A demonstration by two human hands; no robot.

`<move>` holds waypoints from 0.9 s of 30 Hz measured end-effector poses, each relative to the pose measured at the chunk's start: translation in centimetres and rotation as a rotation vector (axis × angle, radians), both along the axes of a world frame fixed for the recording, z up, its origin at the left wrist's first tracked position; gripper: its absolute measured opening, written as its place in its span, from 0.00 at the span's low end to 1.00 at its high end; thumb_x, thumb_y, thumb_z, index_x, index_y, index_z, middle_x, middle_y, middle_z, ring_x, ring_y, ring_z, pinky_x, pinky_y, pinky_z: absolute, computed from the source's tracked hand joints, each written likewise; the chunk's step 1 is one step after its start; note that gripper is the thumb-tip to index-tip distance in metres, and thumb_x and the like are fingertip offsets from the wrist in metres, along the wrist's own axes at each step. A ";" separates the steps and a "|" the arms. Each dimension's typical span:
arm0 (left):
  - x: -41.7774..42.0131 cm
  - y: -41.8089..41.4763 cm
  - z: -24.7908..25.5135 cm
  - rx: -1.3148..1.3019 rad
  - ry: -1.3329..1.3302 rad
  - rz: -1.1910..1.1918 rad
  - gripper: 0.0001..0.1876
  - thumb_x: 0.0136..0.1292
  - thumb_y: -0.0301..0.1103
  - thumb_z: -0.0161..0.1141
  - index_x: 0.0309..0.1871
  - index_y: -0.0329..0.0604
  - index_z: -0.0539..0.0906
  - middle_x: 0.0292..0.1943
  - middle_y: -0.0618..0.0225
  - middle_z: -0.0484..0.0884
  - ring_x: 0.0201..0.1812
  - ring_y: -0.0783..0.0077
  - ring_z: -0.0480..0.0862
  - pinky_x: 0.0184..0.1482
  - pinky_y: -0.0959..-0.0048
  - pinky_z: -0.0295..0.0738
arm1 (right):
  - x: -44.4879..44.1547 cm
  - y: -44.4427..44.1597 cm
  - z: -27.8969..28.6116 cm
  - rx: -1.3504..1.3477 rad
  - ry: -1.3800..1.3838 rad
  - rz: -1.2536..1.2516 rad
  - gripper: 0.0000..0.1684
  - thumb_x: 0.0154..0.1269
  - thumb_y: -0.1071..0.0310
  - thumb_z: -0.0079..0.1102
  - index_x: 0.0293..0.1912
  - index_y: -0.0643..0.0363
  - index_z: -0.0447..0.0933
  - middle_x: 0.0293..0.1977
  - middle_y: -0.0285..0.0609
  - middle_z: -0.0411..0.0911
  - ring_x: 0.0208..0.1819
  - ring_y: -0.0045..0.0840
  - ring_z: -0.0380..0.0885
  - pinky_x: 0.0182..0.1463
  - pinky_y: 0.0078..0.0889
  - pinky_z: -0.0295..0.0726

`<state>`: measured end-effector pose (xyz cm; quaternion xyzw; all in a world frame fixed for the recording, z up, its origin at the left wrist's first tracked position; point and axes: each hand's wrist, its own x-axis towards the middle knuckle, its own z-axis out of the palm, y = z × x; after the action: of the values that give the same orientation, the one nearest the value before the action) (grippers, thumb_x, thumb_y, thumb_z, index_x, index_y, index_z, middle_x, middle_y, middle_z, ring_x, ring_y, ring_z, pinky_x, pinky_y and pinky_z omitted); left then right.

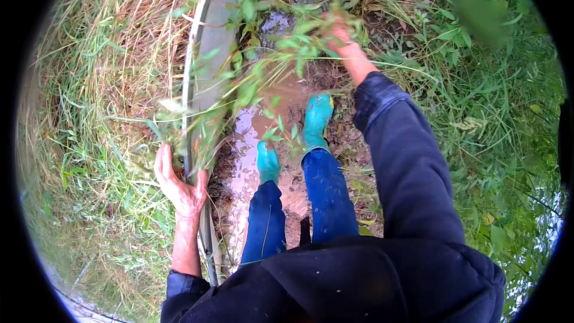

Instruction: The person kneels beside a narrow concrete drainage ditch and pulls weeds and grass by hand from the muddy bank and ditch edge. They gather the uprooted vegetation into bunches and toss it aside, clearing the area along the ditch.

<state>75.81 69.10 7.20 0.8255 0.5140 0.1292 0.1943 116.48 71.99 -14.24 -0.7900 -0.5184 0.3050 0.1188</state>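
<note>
My right hand (338, 31), blurred, is closed around a bunch of green leafy weeds (251, 80), whose long stems trail down and left across a pale rail. My left hand (184, 193) is at that rail (188, 63), thumb on its right side and fingers on its left, spread apart. Loose grass and leaves (152, 157) lie at the left fingertips; whether those fingers grip them cannot be told. A smooth grey sheet (217, 40) runs along the rail's right side, with thin ties crossing the rail near the top.
Green rubber boots (318, 119) stand in a muddy strip with brown puddled water (242, 157). Dry and green grass (112, 76) covers the ground left of the rail. Dense weeds (471, 98) grow on the right.
</note>
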 end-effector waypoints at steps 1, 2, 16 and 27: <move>0.3 0.1 0.4 0.033 0.059 -0.059 0.39 0.49 0.42 0.64 0.64 0.39 0.61 0.59 0.49 0.65 0.56 0.52 0.67 0.54 0.60 0.63 | 1.2 -1.5 -0.7 -0.038 0.293 -0.212 0.12 0.63 0.62 0.45 0.42 0.54 0.75 0.36 0.42 0.76 0.41 0.30 0.75 0.42 0.33 0.75; 0.8 0.4 0.7 0.065 0.081 -0.114 0.39 0.51 0.46 0.62 0.64 0.39 0.61 0.61 0.48 0.63 0.59 0.49 0.65 0.59 0.55 0.55 | 2.0 -3.2 -1.4 -0.065 0.597 -0.446 0.12 0.63 0.61 0.46 0.41 0.53 0.76 0.35 0.43 0.77 0.40 0.31 0.76 0.41 0.34 0.75; 5.6 3.8 -0.4 0.097 0.102 -0.120 0.38 0.45 0.25 0.59 0.64 0.42 0.61 0.54 0.53 0.68 0.53 0.52 0.69 0.55 0.58 0.62 | -6.2 -13.2 -1.5 0.106 0.271 -0.920 0.20 0.62 0.52 0.49 0.32 0.61 0.76 0.23 0.41 0.75 0.25 0.25 0.69 0.32 0.31 0.70; 9.1 6.3 2.1 0.257 0.148 -0.134 0.36 0.48 0.32 0.63 0.64 0.50 0.64 0.55 0.59 0.68 0.56 0.63 0.67 0.55 0.60 0.56 | 5.3 -37.8 12.7 -0.260 0.074 -0.844 0.24 0.59 0.49 0.56 0.44 0.61 0.75 0.34 0.40 0.79 0.39 0.28 0.76 0.44 0.30 0.72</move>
<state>84.89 75.36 9.34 0.8833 0.4498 0.1195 0.0571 121.73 34.16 -1.49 -0.9295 -0.1030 0.3204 0.1511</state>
